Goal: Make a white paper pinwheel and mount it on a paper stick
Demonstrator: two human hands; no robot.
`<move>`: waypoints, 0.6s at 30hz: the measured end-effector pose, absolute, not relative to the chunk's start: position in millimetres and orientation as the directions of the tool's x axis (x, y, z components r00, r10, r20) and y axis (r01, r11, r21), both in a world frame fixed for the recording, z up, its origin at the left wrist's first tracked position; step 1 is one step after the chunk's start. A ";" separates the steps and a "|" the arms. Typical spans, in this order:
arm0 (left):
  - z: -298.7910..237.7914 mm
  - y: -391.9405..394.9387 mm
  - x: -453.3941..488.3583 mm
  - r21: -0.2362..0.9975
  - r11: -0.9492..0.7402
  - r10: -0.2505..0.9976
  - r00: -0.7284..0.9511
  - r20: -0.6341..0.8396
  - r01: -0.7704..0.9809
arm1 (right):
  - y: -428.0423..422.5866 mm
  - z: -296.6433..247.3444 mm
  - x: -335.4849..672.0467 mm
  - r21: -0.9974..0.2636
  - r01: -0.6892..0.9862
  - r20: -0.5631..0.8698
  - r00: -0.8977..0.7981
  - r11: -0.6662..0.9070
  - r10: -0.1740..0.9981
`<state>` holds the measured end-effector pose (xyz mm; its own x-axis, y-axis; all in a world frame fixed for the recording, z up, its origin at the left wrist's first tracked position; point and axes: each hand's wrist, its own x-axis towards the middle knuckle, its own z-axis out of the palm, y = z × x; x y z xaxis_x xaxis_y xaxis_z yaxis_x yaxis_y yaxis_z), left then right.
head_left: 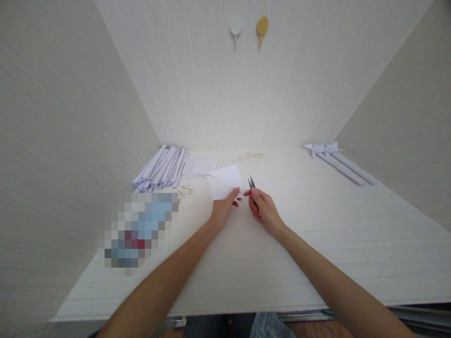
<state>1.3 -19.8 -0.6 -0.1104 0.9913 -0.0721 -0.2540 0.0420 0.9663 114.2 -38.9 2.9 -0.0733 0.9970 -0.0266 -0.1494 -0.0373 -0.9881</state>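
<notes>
A square sheet of white paper (pixel 225 180) is held at its lower right corner by my left hand (pixel 225 206), thumb on top and fingers beneath. A slit shows near its left corner and a thin dark line near the thumb. Just right of the sheet, my right hand (pixel 264 206) is closed around a pair of scissors (pixel 251 182). Their metal blades point up and away, apart from the paper; the handles are mostly hidden in the palm. Behind the sheet lies a stack of white paper squares (pixel 199 166).
Many rolled white paper tubes (pixel 164 166) are piled at the back left. Small pale loose bits (pixel 185 189) lie near them, beside a pixelated object (pixel 144 230). Paper pinwheels (pixel 322 149) on tubes lie back right. Pale loops (pixel 255 155) lie by the back wall.
</notes>
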 end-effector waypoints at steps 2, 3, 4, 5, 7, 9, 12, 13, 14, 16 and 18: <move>1.9 -17.9 -1.0 0.936 0.039 0.986 -0.139 -0.094 -0.351 | -39.3 4.1 114.7 -0.983 -0.170 -0.050 -0.128 -0.072 0.990; 3.0 -17.0 -2.1 0.922 0.041 0.984 -0.144 -0.104 -0.386 | -39.3 4.2 115.0 -0.984 -0.160 -0.050 -0.147 -0.074 0.988; 3.8 -16.2 -3.1 0.911 0.045 0.983 -0.145 -0.114 -0.411 | -39.3 3.9 115.3 -0.988 -0.139 -0.046 -0.160 -0.068 0.986; 4.3 -15.6 -4.0 0.903 0.051 0.982 -0.142 -0.123 -0.427 | -39.1 3.4 115.6 -0.992 -0.109 -0.041 -0.170 -0.060 0.985; 4.7 -14.7 -5.1 0.895 0.059 0.982 -0.137 -0.133 -0.441 | -38.7 2.2 116.1 -0.998 -0.048 -0.036 -0.180 -0.045 0.983; 4.7 -14.3 -5.5 0.891 0.059 0.983 -0.131 -0.132 -0.451 | -38.4 1.6 116.4 -0.999 -0.004 -0.036 -0.184 -0.037 0.982; 4.9 -13.9 -5.3 0.876 0.059 0.982 -0.127 -0.136 -0.480 | -38.6 2.1 116.8 -0.999 0.036 -0.042 -0.188 -0.036 0.981; 5.1 -13.8 -5.2 0.870 0.063 0.981 -0.129 -0.144 -0.490 | -38.7 2.5 116.8 -0.998 0.045 -0.044 -0.187 -0.036 0.981; 5.4 -13.6 -5.0 0.865 0.069 0.980 -0.129 -0.152 -0.496 | -38.9 2.9 116.9 -0.998 0.051 -0.046 -0.185 -0.037 0.982; 6.0 -13.2 -4.9 0.861 0.079 0.976 -0.136 -0.169 -0.502 | -39.2 3.5 116.9 -0.998 0.055 -0.047 -0.180 -0.038 0.982; 6.5 -12.8 -5.0 0.860 0.080 0.974 -0.143 -0.175 -0.504 | -39.2 3.5 116.9 -0.998 0.056 -0.046 -0.179 -0.037 0.983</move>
